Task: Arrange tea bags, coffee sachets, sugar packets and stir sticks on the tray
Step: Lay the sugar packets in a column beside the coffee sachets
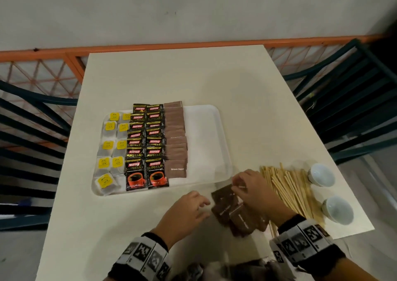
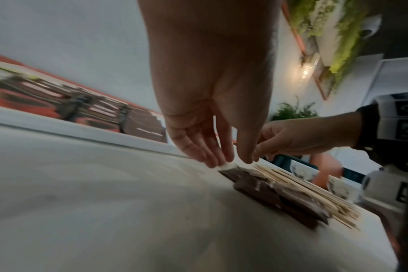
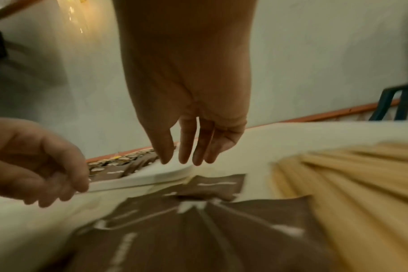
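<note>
A white tray [image 1: 206, 134] holds tea bags [image 1: 109, 143] with yellow tags at its left, two columns of black coffee sachets [image 1: 146, 145], then one column of brown sugar packets [image 1: 176, 143]. Its right part is bare. Loose brown sugar packets [image 1: 234, 214] lie fanned on the table in front of the tray. My left hand [image 1: 189, 207] hovers at their left edge, fingers relaxed, holding nothing. My right hand [image 1: 247, 186] hangs over their far end with straight fingers [image 3: 184, 158] pointing down, also holding nothing. A heap of wooden stir sticks [image 1: 287, 188] lies just right of the packets.
Two small white cups [image 1: 321, 174] [image 1: 337, 208] stand near the table's right edge, beyond the sticks. Dark green chairs [image 1: 348, 100] flank the cream table [image 1: 171, 76]. An orange railing runs behind it. Something dark and blurred lies at the bottom edge.
</note>
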Motion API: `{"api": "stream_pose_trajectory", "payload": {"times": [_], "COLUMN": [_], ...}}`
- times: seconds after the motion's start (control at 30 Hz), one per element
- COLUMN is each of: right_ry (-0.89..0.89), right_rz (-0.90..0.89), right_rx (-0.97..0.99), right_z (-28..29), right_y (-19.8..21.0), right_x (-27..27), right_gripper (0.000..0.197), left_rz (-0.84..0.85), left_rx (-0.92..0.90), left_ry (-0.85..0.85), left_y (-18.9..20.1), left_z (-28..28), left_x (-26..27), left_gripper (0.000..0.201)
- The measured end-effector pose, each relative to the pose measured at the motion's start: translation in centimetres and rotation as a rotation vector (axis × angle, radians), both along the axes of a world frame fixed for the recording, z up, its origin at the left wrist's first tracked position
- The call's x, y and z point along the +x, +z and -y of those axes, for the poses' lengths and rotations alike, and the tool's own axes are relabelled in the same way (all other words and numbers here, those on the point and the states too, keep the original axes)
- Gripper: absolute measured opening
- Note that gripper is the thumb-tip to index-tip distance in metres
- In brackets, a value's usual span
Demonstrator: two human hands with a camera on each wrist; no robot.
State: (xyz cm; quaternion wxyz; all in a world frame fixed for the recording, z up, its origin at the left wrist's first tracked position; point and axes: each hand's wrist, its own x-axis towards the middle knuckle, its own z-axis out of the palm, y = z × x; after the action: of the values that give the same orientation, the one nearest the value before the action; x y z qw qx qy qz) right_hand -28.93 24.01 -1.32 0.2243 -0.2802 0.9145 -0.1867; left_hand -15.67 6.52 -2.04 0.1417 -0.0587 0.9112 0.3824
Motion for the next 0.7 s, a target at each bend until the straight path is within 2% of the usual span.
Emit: {"api": "stream_pose_trajectory", "payload": {"times": [0.07,0.17,0.3,0.37,0.5,0.7], "right_ry": [0.072,0.122,0.18,0.182,0.179,0.175], "right_rz": [-0.073,-0.021,0.025,0.009,-0.009,-0.011], "right_rx": [0.082,0.17,0.244,0.238,0.191,0.096], "right_z": [-2.1,-4.1,-4.4,-3.9,-3.0,-2.3], "right_y": [-0.3,-0.4,0.0,-0.1,-1.1,-1.7], "right_x": [-0.7,-1.3,-0.7,-0.2,0.1,-0.2], "right_gripper": [0.029,0.046,0.069,0.073,0.06,0.041], "left_rz": [-0.051,-0.069,-0.017,0.034,0.133,0.238], "left_rx": [-0.034,-0.085,-0.223,-0.285,-0.301,-0.269], "left_ry": [-0.06,-0.083,-0.041,-0.002,0.069,0.176], "left_y": [-0.1,-0.3,-0.8,-1.1,-1.5,-1.4], "left_z": [-1.5,-3.5,-5.6,-6.2,-6.8,-6.7], "left_x": [-0.9,-2.0,-2.9,-3.2,-3.8,-4.3], "left_gripper": [0.035,0.052,0.083,0.092,0.098,0.078]}}
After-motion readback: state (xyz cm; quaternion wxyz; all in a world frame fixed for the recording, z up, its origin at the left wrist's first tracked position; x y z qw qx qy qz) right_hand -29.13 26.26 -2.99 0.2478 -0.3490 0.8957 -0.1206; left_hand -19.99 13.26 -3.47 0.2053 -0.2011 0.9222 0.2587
